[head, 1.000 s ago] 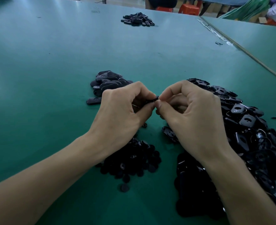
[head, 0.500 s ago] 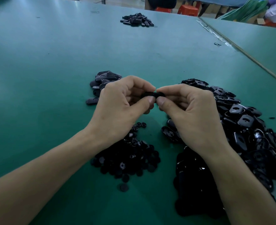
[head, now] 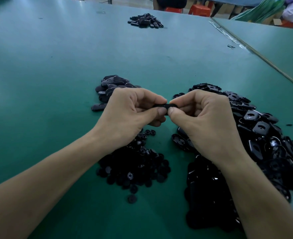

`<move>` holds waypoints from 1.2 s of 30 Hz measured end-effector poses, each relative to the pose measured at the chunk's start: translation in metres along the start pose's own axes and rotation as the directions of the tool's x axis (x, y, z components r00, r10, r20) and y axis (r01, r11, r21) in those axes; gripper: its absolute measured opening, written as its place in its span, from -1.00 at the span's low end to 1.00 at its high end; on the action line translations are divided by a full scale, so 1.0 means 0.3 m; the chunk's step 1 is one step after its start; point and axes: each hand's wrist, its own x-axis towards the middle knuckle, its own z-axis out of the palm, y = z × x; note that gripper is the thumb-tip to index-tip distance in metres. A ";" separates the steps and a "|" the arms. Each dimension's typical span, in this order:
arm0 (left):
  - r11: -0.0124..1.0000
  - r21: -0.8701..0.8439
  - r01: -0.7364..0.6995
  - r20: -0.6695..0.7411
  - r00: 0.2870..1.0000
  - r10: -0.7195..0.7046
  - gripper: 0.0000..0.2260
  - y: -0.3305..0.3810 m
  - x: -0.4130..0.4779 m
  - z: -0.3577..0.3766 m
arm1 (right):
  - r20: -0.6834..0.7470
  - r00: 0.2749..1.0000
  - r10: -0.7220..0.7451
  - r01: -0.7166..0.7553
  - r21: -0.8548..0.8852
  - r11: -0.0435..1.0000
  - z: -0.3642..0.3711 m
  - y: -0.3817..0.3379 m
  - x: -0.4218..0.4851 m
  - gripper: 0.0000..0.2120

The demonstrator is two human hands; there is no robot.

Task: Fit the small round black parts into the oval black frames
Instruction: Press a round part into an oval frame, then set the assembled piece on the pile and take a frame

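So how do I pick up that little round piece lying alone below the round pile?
Best pinch the lone round part by its rim, from straight above: it seems to lie flat on the green table, apart from the round pile, so its edge is free.

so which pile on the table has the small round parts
The low pile of round parts under the left hand: its pieces are small discs, unlike the longer oval pieces heaped everywhere else.

Glossy black plastic frames [head: 256,140], duller round parts [head: 135,168], on matt green table [head: 56,83]
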 end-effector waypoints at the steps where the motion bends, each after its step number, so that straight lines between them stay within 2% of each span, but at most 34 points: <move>1: 1.000 0.008 -0.003 0.002 1.000 0.003 -0.87 0.001 -0.001 0.002 | -0.007 1.000 0.006 -0.006 -0.003 1.000 0.001 -0.001 0.000 -0.99; 8: 0.997 0.063 -0.033 -0.016 0.999 0.034 -0.85 0.011 0.000 -0.011 | 0.011 1.000 -0.017 0.017 0.037 0.999 -0.003 -0.007 -0.006 -0.94; 12: 0.993 0.112 -0.042 -0.049 0.998 0.048 -0.83 0.008 0.000 -0.021 | 0.003 1.000 -0.016 0.016 -0.016 1.000 -0.002 -0.005 -0.003 -0.92; 14: 0.982 0.182 -0.054 -0.097 0.993 0.073 -0.82 0.000 -0.002 -0.021 | -0.036 0.999 -0.031 0.026 -0.126 0.992 0.001 -0.003 -0.004 -0.95; 16: 0.961 0.271 -0.049 -0.196 0.975 0.105 -0.80 -0.008 0.003 -0.034 | -0.053 0.997 -0.058 0.034 -0.367 0.929 0.001 0.006 -0.006 -0.81; 18: 0.947 0.318 -0.037 -0.306 0.942 0.140 -0.81 -0.015 0.016 -0.059 | -0.005 0.999 -0.042 0.029 -0.635 0.772 -0.005 0.017 -0.013 -0.65; 21: 0.929 0.369 -0.020 -0.416 0.890 0.184 -0.81 -0.021 0.032 -0.088 | 0.054 0.994 0.100 -0.018 -0.795 0.607 -0.011 0.020 -0.022 -0.59; 23: 0.885 0.465 0.006 -0.445 0.866 0.228 -0.80 -0.022 0.036 -0.101 | 0.072 0.987 0.141 -0.023 -0.816 0.577 -0.010 0.017 -0.023 -0.69; 27: 0.805 0.583 0.105 -0.486 0.840 0.242 -0.83 -0.034 0.041 -0.127 | 0.031 0.993 0.112 -0.044 -0.791 0.611 -0.013 0.013 -0.018 -0.84; 32: 0.773 0.616 0.153 -0.496 0.838 0.229 -0.90 -0.062 0.051 -0.147 | 0.024 0.992 0.126 -0.056 -0.802 0.595 -0.012 0.005 -0.018 -0.78; 36: 0.782 0.584 0.217 -0.519 0.841 0.154 -0.86 -0.073 0.057 -0.161 | -0.005 0.997 0.074 -0.053 -0.746 0.663 -0.010 0.002 -0.018 -0.81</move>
